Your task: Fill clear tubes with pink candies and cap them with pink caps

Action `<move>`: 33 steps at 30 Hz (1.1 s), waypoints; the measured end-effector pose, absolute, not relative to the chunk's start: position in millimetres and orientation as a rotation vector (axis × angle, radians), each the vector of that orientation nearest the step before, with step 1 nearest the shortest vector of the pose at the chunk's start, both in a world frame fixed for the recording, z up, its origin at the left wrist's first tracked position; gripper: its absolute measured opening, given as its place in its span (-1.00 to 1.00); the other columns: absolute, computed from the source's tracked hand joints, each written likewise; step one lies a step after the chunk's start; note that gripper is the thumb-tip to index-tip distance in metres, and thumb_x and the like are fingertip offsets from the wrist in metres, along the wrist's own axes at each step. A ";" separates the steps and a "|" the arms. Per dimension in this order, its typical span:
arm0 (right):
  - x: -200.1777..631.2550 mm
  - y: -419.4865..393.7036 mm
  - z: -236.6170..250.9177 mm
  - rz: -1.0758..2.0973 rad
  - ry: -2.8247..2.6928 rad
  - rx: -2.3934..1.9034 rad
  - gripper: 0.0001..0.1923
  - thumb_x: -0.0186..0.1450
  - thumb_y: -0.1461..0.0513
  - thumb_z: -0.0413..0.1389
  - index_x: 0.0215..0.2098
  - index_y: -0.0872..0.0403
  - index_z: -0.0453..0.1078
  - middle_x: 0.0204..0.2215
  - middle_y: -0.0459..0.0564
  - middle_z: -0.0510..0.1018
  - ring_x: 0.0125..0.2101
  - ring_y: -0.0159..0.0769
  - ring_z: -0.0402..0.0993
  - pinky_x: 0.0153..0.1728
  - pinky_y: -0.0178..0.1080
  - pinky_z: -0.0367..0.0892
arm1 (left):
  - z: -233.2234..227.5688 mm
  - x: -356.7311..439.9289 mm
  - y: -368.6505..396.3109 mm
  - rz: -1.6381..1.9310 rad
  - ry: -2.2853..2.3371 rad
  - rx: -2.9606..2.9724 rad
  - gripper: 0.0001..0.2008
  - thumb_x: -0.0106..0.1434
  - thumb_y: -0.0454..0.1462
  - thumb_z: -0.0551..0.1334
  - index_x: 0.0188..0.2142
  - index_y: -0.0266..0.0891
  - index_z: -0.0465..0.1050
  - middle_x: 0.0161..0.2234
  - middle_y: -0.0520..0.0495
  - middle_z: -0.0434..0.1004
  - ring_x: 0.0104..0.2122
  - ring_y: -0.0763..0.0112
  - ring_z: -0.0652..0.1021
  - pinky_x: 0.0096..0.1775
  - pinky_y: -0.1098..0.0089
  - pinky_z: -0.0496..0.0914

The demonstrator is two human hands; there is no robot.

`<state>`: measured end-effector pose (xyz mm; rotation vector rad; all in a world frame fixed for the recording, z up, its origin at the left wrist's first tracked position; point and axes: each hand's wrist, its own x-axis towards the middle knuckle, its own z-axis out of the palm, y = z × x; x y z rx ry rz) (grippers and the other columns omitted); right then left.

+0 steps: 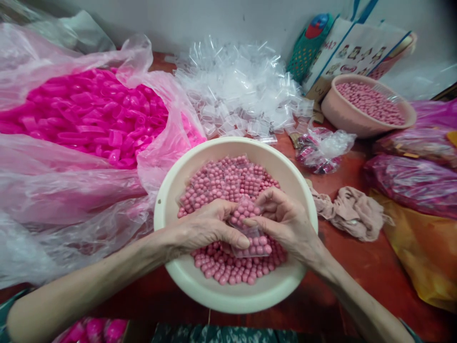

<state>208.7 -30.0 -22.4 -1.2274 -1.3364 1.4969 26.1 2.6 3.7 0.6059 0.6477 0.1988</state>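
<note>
Over a cream plastic basin [235, 305], both hands hold a small clear packet of pink beads [254, 244]. My left hand [214, 224] is closed on its left side, thumb lying across the front. My right hand [285, 219] pinches the upper right part between thumb and fingers, near the packet's top. Whether this is one packet or two overlapping ones I cannot tell. Loose pink beads [232, 274] fill the lower part of the basin, and several filled clear packets [221, 181] lie on the beads towards the back.
On the left, a pink plastic bag [174, 102] spills bright pink plastic pieces [96, 114]. Clear plastic sleeves [243, 85] are heaped behind the basin. A smaller bowl [357, 114] of pink beads stands back right. A crumpled beige cloth [357, 214] and wrapped bundles [414, 183] lie rightward.
</note>
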 end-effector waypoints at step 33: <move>232.7 8.3 -4.7 0.824 -1.914 -1.435 -0.93 0.25 0.28 0.14 -0.41 0.10 0.40 -0.52 -0.15 0.47 -0.50 -0.44 0.34 -0.45 -0.37 0.21 | 0.7 12.2 7.0 0.175 0.785 0.761 -0.86 0.08 -0.35 0.30 -0.35 -0.41 0.45 -0.54 -0.03 0.45 -0.55 0.56 0.44 -0.51 0.57 0.29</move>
